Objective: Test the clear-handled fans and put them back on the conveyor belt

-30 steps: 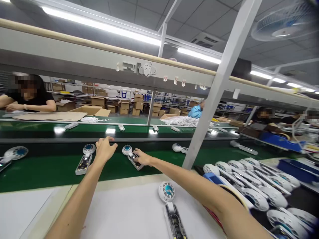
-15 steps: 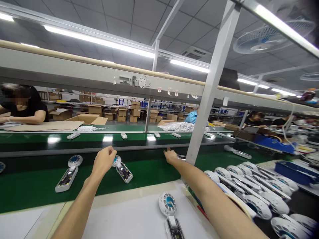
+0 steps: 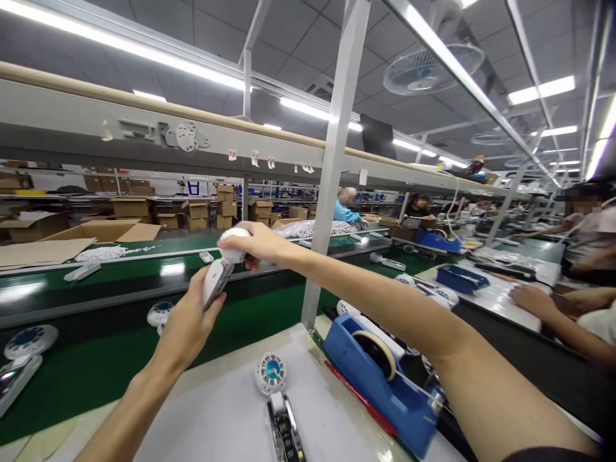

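Note:
A white handheld fan point(image 3: 214, 282) is lifted above the near green conveyor belt point(image 3: 110, 378). My left hand point(image 3: 185, 324) is closed around its handle, and my right hand point(image 3: 260, 245) grips its round head. Below them, a second fan point(image 3: 270, 374) lies on the white work sheet point(image 3: 212, 410), its handle uncovered and a circuit board showing. On the belt at far left rests another fan with its board exposed point(image 3: 29, 343). One more fan head point(image 3: 160, 312) is partly hidden behind my left hand.
A blue tape dispenser point(image 3: 385, 391) stands right of the sheet, with a red pen point(image 3: 360, 398) alongside. A grey post point(image 3: 332, 167) rises past my right forearm. More fans lie behind that arm. At right, another person's hand point(image 3: 534, 301) rests near a dark blue tray point(image 3: 461, 277).
My right hand has come back from the belt to the left, and both hands now hold a fan. The view has swung right, bringing the tape dispenser fully into sight.

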The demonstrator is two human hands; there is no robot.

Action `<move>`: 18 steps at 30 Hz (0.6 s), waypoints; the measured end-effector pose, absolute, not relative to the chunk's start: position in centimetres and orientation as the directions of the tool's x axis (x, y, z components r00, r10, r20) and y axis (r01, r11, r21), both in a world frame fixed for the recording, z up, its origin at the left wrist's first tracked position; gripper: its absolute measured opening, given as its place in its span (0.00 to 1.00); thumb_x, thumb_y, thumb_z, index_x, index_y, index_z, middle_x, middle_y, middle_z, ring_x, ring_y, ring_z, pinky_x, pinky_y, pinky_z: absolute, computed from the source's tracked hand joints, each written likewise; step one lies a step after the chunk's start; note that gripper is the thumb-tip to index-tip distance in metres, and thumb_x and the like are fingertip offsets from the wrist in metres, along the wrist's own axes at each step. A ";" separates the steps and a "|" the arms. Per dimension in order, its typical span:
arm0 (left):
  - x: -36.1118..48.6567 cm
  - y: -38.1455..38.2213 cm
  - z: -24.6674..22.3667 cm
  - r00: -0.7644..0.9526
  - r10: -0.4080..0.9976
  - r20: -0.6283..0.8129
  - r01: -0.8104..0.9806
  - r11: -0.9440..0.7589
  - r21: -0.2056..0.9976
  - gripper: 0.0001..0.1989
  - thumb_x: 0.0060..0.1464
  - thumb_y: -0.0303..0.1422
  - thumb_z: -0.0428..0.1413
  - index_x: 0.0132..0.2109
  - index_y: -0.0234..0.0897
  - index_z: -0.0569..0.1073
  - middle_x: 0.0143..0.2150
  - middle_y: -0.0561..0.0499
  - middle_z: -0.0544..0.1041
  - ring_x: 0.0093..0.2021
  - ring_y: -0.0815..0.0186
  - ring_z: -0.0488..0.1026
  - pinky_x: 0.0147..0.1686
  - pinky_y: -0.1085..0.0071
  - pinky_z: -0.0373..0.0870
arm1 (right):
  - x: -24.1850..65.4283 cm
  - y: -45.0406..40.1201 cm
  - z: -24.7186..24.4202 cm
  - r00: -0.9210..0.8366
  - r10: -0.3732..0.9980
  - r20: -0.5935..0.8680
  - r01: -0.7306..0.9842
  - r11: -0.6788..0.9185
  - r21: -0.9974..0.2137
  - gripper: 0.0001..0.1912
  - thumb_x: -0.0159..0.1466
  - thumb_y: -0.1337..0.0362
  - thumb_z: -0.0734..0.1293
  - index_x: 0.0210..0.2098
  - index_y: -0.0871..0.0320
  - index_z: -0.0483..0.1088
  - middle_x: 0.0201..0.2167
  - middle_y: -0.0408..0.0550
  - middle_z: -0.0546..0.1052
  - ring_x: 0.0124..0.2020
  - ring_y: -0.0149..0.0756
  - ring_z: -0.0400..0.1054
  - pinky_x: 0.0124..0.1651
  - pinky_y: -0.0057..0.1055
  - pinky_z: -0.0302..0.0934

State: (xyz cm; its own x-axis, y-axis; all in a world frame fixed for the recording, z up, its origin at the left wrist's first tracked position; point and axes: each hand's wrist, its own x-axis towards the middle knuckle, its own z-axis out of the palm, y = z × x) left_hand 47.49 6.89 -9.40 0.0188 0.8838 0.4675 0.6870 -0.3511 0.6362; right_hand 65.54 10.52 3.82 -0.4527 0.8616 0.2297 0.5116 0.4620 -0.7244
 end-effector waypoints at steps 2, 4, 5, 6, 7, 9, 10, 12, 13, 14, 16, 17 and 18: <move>48.0 5.7 -8.2 -0.049 0.875 0.482 0.530 -0.386 0.755 0.34 0.58 0.49 0.55 0.67 0.47 0.55 0.45 0.46 0.76 0.35 0.53 0.78 0.30 0.62 0.74 | 65.6 8.6 5.1 -0.439 0.836 0.328 0.435 0.518 -0.737 0.24 0.65 0.45 0.67 0.49 0.59 0.66 0.37 0.49 0.76 0.20 0.28 0.70 0.18 0.25 0.68; 48.8 4.0 -6.8 -0.029 0.890 0.454 0.282 -0.429 0.858 0.36 0.55 0.49 0.59 0.65 0.47 0.56 0.39 0.50 0.73 0.26 0.60 0.73 0.19 0.68 0.69 | 66.0 7.3 5.7 -0.439 0.807 0.396 0.398 0.570 -0.719 0.24 0.67 0.46 0.66 0.51 0.59 0.65 0.39 0.50 0.75 0.22 0.29 0.70 0.17 0.24 0.67; 49.1 3.1 -6.3 0.013 0.903 0.430 0.148 -0.427 0.892 0.35 0.55 0.49 0.59 0.64 0.47 0.56 0.37 0.52 0.72 0.24 0.63 0.71 0.16 0.70 0.67 | 66.2 6.9 5.8 -0.448 0.792 0.415 0.392 0.591 -0.705 0.24 0.68 0.47 0.65 0.54 0.59 0.64 0.40 0.50 0.75 0.23 0.29 0.71 0.17 0.24 0.67; 49.5 2.3 -5.7 0.071 0.911 0.407 0.026 -0.409 0.912 0.32 0.57 0.47 0.58 0.64 0.47 0.57 0.36 0.53 0.71 0.23 0.64 0.70 0.15 0.71 0.66 | 66.5 6.6 5.8 -0.459 0.779 0.427 0.386 0.608 -0.694 0.23 0.69 0.49 0.64 0.55 0.59 0.64 0.41 0.50 0.75 0.24 0.30 0.71 0.18 0.23 0.67; 49.8 1.5 -5.3 0.135 0.912 0.388 -0.074 -0.381 0.922 0.29 0.58 0.46 0.57 0.63 0.46 0.58 0.36 0.53 0.72 0.22 0.66 0.70 0.15 0.71 0.66 | 66.7 6.3 5.8 -0.466 0.771 0.434 0.377 0.617 -0.691 0.21 0.70 0.51 0.64 0.55 0.59 0.64 0.41 0.50 0.75 0.25 0.30 0.71 0.19 0.23 0.68; 50.2 0.5 -4.7 0.254 0.898 0.359 -0.219 -0.308 0.926 0.25 0.61 0.42 0.54 0.62 0.46 0.58 0.39 0.52 0.73 0.21 0.68 0.70 0.15 0.72 0.65 | 67.3 6.1 5.8 -0.460 0.789 0.406 0.351 0.582 -0.733 0.18 0.71 0.55 0.64 0.54 0.60 0.65 0.42 0.51 0.76 0.26 0.30 0.73 0.20 0.22 0.69; 50.4 0.2 -4.6 0.301 0.887 0.350 -0.272 -0.272 0.923 0.24 0.61 0.40 0.53 0.62 0.46 0.58 0.40 0.51 0.74 0.20 0.68 0.70 0.16 0.72 0.65 | 67.6 6.1 5.8 -0.452 0.811 0.370 0.333 0.539 -0.774 0.16 0.72 0.56 0.63 0.53 0.60 0.66 0.42 0.52 0.77 0.26 0.30 0.74 0.21 0.23 0.69; 50.5 0.1 -4.6 0.361 0.871 0.335 -0.344 -0.210 0.915 0.23 0.61 0.38 0.53 0.61 0.44 0.59 0.41 0.49 0.75 0.20 0.67 0.72 0.16 0.71 0.66 | 68.3 6.1 5.9 -0.430 0.859 0.279 0.307 0.429 -0.849 0.14 0.72 0.58 0.63 0.52 0.60 0.68 0.45 0.53 0.78 0.26 0.33 0.76 0.22 0.25 0.71; 50.6 0.2 -4.7 0.373 0.868 0.328 -0.366 -0.187 0.912 0.22 0.61 0.37 0.52 0.60 0.43 0.59 0.41 0.49 0.75 0.21 0.66 0.73 0.17 0.70 0.67 | 68.7 6.1 5.9 -0.410 0.878 0.246 0.309 0.388 -0.868 0.15 0.71 0.59 0.64 0.53 0.60 0.69 0.46 0.54 0.78 0.26 0.34 0.77 0.22 0.25 0.72; 50.7 0.4 -4.8 0.379 0.868 0.322 -0.382 -0.171 0.908 0.20 0.61 0.36 0.52 0.59 0.41 0.60 0.41 0.48 0.76 0.21 0.65 0.74 0.18 0.69 0.69 | 69.2 6.0 6.0 -0.384 0.894 0.233 0.325 0.366 -0.872 0.17 0.71 0.60 0.65 0.56 0.60 0.69 0.47 0.54 0.78 0.27 0.35 0.77 0.21 0.26 0.72; 51.0 0.6 -5.1 0.360 0.879 0.314 -0.396 -0.160 0.904 0.19 0.60 0.35 0.53 0.57 0.40 0.60 0.42 0.47 0.76 0.23 0.64 0.75 0.20 0.68 0.71 | 69.9 5.6 5.9 -0.321 0.908 0.268 0.374 0.382 -0.845 0.24 0.67 0.62 0.69 0.61 0.59 0.67 0.46 0.53 0.78 0.28 0.37 0.77 0.19 0.26 0.71; 51.1 0.7 -5.2 0.337 0.890 0.308 -0.398 -0.162 0.903 0.19 0.60 0.34 0.53 0.56 0.39 0.60 0.43 0.46 0.76 0.24 0.64 0.76 0.21 0.67 0.72 | 70.3 5.2 5.8 -0.298 0.903 0.309 0.396 0.412 -0.821 0.28 0.65 0.63 0.71 0.63 0.58 0.66 0.46 0.52 0.78 0.29 0.37 0.77 0.20 0.25 0.71; 51.3 0.8 -5.3 0.310 0.903 0.299 -0.396 -0.163 0.904 0.19 0.59 0.33 0.53 0.56 0.39 0.60 0.43 0.46 0.77 0.26 0.63 0.76 0.23 0.66 0.73 | 70.6 4.7 5.7 -0.287 0.885 0.366 0.415 0.459 -0.785 0.29 0.63 0.64 0.72 0.63 0.56 0.67 0.46 0.51 0.78 0.29 0.36 0.76 0.21 0.25 0.71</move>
State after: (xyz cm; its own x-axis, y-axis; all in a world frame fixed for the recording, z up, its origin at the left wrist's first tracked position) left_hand 51.26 0.82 -5.34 0.3100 0.9025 0.2990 -0.3959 -0.1634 0.9037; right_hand 70.65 4.71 5.66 -0.2865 0.8853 0.3662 0.4151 0.4592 -0.7854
